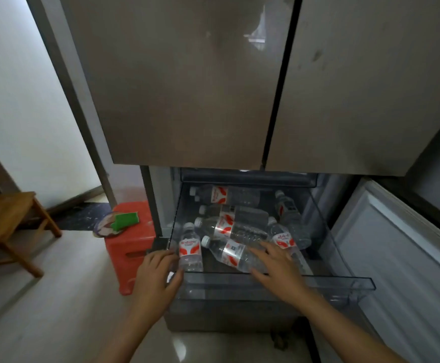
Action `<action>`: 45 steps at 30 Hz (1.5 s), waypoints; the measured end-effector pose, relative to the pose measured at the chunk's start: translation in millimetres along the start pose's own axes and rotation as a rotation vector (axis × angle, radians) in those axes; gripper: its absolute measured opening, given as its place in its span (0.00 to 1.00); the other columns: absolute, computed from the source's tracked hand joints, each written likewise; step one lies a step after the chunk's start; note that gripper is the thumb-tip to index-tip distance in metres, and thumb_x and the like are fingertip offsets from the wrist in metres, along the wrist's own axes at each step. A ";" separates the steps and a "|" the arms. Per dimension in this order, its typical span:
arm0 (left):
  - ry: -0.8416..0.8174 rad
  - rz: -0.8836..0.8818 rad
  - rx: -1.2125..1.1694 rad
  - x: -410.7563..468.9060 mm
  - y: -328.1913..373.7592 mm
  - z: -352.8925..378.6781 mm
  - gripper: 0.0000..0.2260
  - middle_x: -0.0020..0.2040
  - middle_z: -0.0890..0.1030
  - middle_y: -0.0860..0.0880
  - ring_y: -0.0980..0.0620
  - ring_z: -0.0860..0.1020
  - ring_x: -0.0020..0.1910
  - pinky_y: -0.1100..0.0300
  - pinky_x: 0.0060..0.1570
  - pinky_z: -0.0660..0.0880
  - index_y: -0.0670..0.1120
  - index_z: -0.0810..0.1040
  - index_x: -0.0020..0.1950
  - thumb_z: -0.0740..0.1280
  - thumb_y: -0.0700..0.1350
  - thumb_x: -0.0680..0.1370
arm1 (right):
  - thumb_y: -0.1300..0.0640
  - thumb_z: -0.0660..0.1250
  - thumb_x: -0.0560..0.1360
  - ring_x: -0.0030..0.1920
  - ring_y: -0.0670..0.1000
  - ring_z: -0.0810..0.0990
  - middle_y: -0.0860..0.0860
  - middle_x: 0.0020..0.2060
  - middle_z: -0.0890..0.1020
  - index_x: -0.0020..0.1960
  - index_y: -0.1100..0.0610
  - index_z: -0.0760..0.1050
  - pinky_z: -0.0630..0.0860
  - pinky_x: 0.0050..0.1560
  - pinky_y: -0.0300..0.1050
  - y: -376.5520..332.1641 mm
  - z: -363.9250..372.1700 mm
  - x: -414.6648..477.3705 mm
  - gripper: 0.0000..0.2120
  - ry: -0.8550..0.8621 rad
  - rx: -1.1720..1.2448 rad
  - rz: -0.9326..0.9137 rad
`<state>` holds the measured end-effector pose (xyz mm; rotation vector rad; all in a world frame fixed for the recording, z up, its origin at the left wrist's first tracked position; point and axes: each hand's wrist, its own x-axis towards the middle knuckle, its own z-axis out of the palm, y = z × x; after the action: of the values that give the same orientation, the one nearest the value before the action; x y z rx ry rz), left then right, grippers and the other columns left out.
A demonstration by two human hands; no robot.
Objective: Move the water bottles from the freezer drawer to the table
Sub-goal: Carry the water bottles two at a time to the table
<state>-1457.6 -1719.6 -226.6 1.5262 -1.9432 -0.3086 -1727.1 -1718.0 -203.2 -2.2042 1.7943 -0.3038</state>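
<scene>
Clear ribbed bottles [229,229] in translucent drawer [266,280]

Dim overall; daylight on left wall [17,100]; soft glare on fridge door [253,40]; wide-angle bending at edges; slightly soft.

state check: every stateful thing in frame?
Clear plastic freezer drawer: pulled out.
Upper grey fridge doors: closed.
Lower right freezer door: swung open.
Front-left clear water bottle: upright, capped.
Clear water bottle under right hand: lying down, capped.
Left hand: open, at the upright bottle.
Right hand: open, fingers spread over the lying bottle.
</scene>
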 end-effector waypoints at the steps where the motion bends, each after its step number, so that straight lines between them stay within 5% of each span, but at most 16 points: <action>1: -0.007 0.002 0.011 6.0 -2.6 1.1 0.19 0.50 0.82 0.46 0.50 0.75 0.52 0.57 0.50 0.69 0.43 0.81 0.49 0.58 0.54 0.71 | 0.45 0.58 0.77 0.71 0.47 0.58 0.46 0.71 0.61 0.72 0.44 0.58 0.56 0.70 0.43 -1.5 0.2 7.4 0.25 -0.006 0.000 0.000; 5: -0.028 0.033 0.040 28.4 -8.5 6.3 0.18 0.48 0.82 0.46 0.55 0.69 0.51 0.54 0.45 0.74 0.44 0.81 0.47 0.59 0.54 0.70 | 0.46 0.61 0.76 0.69 0.47 0.61 0.46 0.68 0.65 0.71 0.46 0.61 0.58 0.69 0.43 -7.0 -1.4 31.9 0.25 -0.034 0.028 0.007; 12: -0.203 0.001 0.186 46.2 -19.4 16.8 0.19 0.47 0.82 0.46 0.44 0.80 0.46 0.52 0.38 0.78 0.47 0.81 0.44 0.57 0.57 0.69 | 0.48 0.64 0.75 0.68 0.49 0.63 0.48 0.68 0.67 0.71 0.49 0.63 0.61 0.69 0.45 -10.3 11.9 74.7 0.26 -0.129 -0.025 0.055; 23: -0.124 -0.038 0.266 40.9 -13.0 17.6 0.19 0.45 0.83 0.46 0.47 0.81 0.43 0.57 0.34 0.78 0.44 0.82 0.44 0.57 0.55 0.69 | 0.54 0.69 0.71 0.60 0.54 0.73 0.54 0.65 0.72 0.72 0.51 0.60 0.72 0.57 0.44 -13.1 52.5 123.5 0.32 -0.350 -0.066 0.046; 30: -0.100 -0.055 0.309 40.0 -11.1 17.3 0.20 0.43 0.83 0.47 0.47 0.81 0.41 0.57 0.34 0.78 0.44 0.82 0.43 0.57 0.55 0.69 | 0.51 0.71 0.69 0.68 0.62 0.63 0.61 0.70 0.62 0.74 0.55 0.53 0.62 0.67 0.57 -19.3 76.5 138.2 0.40 -0.378 -0.476 -0.017; 34: -0.120 -0.062 0.329 41.0 -8.7 15.9 0.20 0.42 0.83 0.47 0.47 0.81 0.40 0.57 0.34 0.78 0.44 0.83 0.42 0.56 0.55 0.69 | 0.54 0.68 0.71 0.68 0.62 0.63 0.62 0.69 0.63 0.73 0.57 0.54 0.63 0.66 0.56 -19.1 82.3 142.4 0.36 -0.343 -0.571 -0.054; 40: -0.162 -0.043 0.326 40.5 -9.6 12.6 0.18 0.42 0.83 0.50 0.50 0.81 0.40 0.60 0.35 0.77 0.47 0.82 0.42 0.57 0.55 0.69 | 0.46 0.65 0.72 0.64 0.58 0.69 0.56 0.65 0.70 0.70 0.51 0.61 0.67 0.62 0.52 -9.1 44.4 126.3 0.29 -0.089 -0.220 0.048; 45: -0.151 0.026 0.232 56.8 4.8 13.7 0.16 0.47 0.82 0.49 0.48 0.79 0.46 0.55 0.41 0.77 0.48 0.82 0.43 0.57 0.55 0.70 | 0.52 0.77 0.62 0.59 0.51 0.74 0.47 0.57 0.73 0.62 0.49 0.63 0.74 0.58 0.50 28.1 0.5 87.9 0.34 0.228 0.445 0.260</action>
<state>-1476.6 -1773.9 -215.4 1.6637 -2.1786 -0.1970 -1734.7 -1809.2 -214.6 -1.6662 1.8752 -0.8321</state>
